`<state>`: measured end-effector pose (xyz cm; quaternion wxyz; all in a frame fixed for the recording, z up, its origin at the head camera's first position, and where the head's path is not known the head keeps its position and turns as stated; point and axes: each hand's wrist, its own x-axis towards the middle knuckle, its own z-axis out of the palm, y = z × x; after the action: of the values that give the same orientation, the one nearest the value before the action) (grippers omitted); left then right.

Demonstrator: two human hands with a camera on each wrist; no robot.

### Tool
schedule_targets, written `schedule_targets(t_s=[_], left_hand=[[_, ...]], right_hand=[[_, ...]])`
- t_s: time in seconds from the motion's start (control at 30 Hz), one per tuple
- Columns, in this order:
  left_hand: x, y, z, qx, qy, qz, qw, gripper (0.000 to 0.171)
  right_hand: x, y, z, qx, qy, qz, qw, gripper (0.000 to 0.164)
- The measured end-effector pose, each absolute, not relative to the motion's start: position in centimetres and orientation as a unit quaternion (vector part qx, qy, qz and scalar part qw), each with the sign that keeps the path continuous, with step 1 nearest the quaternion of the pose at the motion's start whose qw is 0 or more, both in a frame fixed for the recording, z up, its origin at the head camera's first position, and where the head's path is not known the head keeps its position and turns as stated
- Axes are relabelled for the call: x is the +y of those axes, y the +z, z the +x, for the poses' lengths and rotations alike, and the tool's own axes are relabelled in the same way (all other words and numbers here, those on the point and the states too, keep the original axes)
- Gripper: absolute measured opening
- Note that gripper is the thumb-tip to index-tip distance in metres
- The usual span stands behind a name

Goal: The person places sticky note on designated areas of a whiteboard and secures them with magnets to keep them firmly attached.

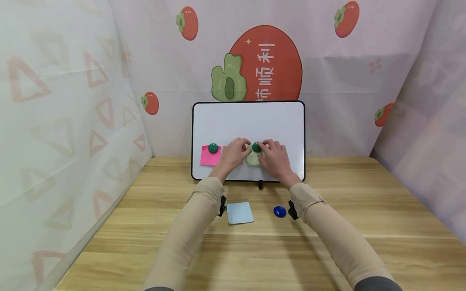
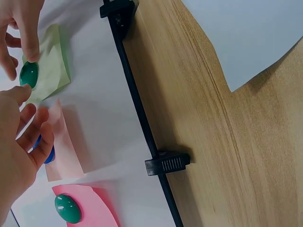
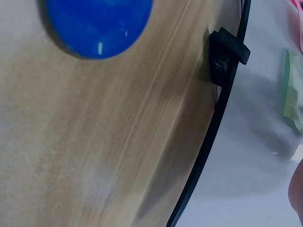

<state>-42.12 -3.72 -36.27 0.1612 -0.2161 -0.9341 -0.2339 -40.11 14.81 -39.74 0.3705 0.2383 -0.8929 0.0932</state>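
On the whiteboard (image 1: pixel 276 121), a green round magnet (image 2: pixel 29 74) sits over a pale green sticky note (image 1: pixel 253 159). My right hand (image 1: pixel 275 159) pinches this magnet from the right. From the other side my left hand (image 1: pixel 234 154) comes close, one fingertip at the magnet's edge and its other fingers loosely bent. Behind the left hand is a salmon-pink note (image 2: pixel 66 149) with a blue magnet (image 2: pixel 50 156), partly covered by the fingers. A bright pink note (image 1: pixel 210 158) under another green magnet (image 1: pixel 213 148) is at the board's left.
A light blue sticky note (image 1: pixel 240 213) lies on the wooden table (image 1: pixel 364 226) in front of the board. To its right lies a loose blue magnet (image 1: pixel 280 211). Black clips (image 2: pixel 168 163) grip the board's lower edge. Printed cloth (image 1: pixel 171 72) hangs behind.
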Motion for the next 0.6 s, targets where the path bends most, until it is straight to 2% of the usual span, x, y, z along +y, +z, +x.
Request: schedule_targets(t_s=[0.37,0.6], left_hand=[[-4.7,-36.6,-41.4,-0.928,-0.253,-0.230,0.147,0.028],[-5.6,-36.6,-40.9,-0.935,-0.244,-0.228,0.119,0.029]], right_hand=[[14.4,-40.5,-38.4,-0.881,0.143,0.288,0.346,0.038],[14.5,-40.7,-37.6,-0.906,0.158,0.261,0.292,0.036]])
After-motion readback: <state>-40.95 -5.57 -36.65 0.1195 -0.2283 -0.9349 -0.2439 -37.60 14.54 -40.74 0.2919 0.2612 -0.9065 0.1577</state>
